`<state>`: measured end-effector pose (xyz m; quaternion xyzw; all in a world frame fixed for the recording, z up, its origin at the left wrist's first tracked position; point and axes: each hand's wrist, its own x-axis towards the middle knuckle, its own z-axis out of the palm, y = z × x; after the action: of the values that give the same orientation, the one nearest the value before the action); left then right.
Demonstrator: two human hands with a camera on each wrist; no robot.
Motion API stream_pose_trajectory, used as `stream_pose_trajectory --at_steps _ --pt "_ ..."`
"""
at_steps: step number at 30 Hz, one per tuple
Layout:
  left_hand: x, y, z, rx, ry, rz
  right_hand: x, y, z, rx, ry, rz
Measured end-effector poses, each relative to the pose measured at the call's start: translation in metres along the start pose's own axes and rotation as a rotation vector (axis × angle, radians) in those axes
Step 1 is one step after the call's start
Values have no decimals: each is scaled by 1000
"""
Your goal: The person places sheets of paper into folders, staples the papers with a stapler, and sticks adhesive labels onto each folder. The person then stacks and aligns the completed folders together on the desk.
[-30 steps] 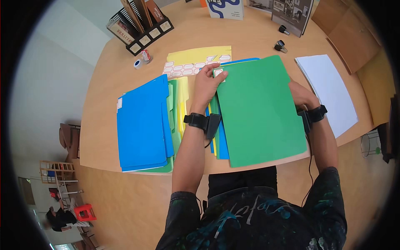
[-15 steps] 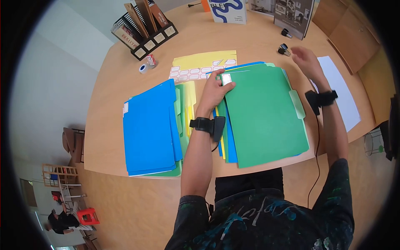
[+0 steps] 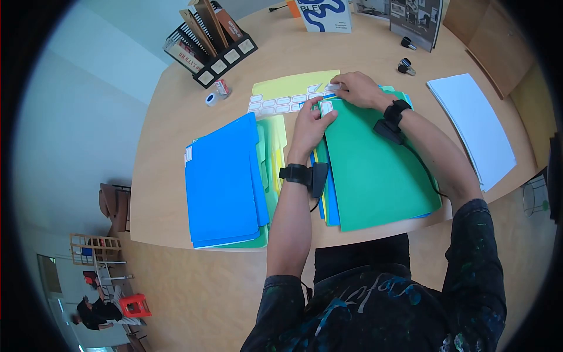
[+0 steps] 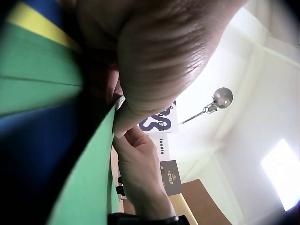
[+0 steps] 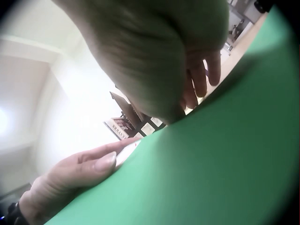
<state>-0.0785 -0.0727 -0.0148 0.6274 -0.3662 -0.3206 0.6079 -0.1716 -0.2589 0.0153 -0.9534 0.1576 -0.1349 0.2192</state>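
Note:
A green folder (image 3: pixel 375 170) lies on top of a stack of blue, yellow and green folders. At its upper left corner my left hand (image 3: pixel 308 130) pinches the edge, thumb on top beside a small white label (image 3: pixel 326 108). My right hand (image 3: pixel 360 90) reaches across the folder's top edge, its fingertips over the right end of a label sheet (image 3: pixel 281 105). In the right wrist view its fingers (image 5: pixel 199 80) extend past the green edge, the thumb close to that edge. The sheet carries rows of red-bordered labels below a bare yellow strip.
A second stack topped by a blue folder (image 3: pixel 223 182) lies left. White paper (image 3: pixel 472 126) lies at the right. Behind are a black file holder (image 3: pixel 226 61), a tape roll (image 3: pixel 211 100), a small red-and-white box (image 3: pixel 221 88), binder clips (image 3: pixel 405 66) and standing books (image 3: pixel 325 17).
My right hand has left the green folder's right edge, risen away, and swung left over its top edge to the label sheet. My left hand keeps its hold at the corner.

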Motion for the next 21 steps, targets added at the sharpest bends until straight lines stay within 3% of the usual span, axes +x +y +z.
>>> stream_pose_trajectory --at_steps 3,5,6,8,11,13,20,21 --pt "1 -4 1 -19 -8 11 -4 3 0 1 40 -45" --pt "1 -3 0 -18 -6 14 -7 -1 -1 69 277 -151" --pt "2 -2 -1 24 3 9 -8 -6 -3 67 273 -154" --pt "7 -7 -3 61 19 2 -18 -19 -3 421 107 -78" --pt "12 -16 -4 -13 115 54 -32 -30 9 269 45 -73" --pt "-1 9 3 -38 169 -119 -33 -33 13 296 52 -45" --pt "7 -5 -3 90 92 -94 -25 -17 29 563 80 72" --pt "3 -6 0 95 47 -1 -23 -14 30 599 89 94"
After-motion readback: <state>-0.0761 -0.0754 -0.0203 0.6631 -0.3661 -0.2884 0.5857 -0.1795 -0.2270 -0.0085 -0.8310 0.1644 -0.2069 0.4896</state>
